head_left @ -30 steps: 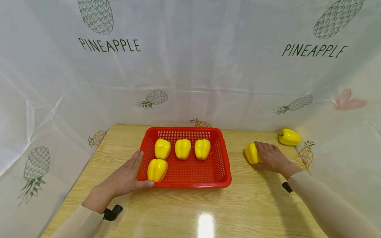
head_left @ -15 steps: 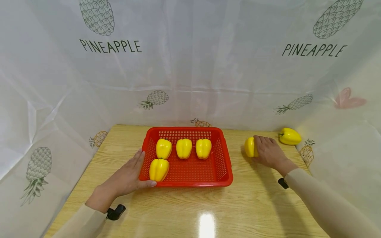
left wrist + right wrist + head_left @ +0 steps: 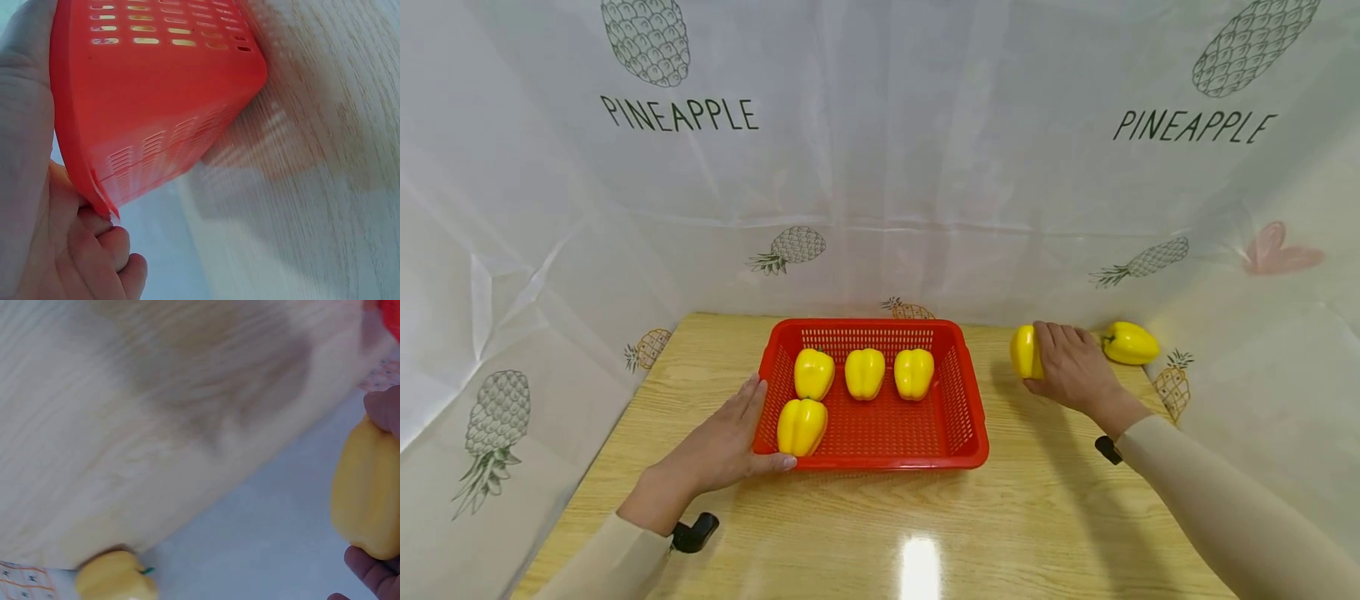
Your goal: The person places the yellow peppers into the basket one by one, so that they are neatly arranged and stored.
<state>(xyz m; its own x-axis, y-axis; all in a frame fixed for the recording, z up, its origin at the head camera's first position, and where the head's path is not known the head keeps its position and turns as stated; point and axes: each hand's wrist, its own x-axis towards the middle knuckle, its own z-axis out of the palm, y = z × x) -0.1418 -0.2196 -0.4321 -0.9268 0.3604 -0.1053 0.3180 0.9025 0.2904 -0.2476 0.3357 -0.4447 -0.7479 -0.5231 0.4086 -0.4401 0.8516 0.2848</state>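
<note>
A red plastic basket (image 3: 880,462) stands on the wooden table, with several yellow bell peppers in its left part and along its back. My left hand (image 3: 711,446) holds the basket's near left corner, the thumb on the front rim and the fingers at the left side. In the left wrist view, curled fingers (image 3: 115,244) meet the red rim. To the right of the basket, my right hand (image 3: 1075,367) grips a yellow bell pepper (image 3: 1025,353), raised above the table. The right wrist view has this pepper (image 3: 365,487) between thumb and fingertips.
Another yellow bell pepper (image 3: 1131,343) lies on its side at the table's back right corner, just behind the right hand. A pale sheet printed with pineapples (image 3: 925,167) hangs behind and beside the table (image 3: 820,525).
My right hand has lifted the bell pepper off the table, moving up and slightly left. The left hand stays at the basket corner, and the peppers in the basket lie as before.
</note>
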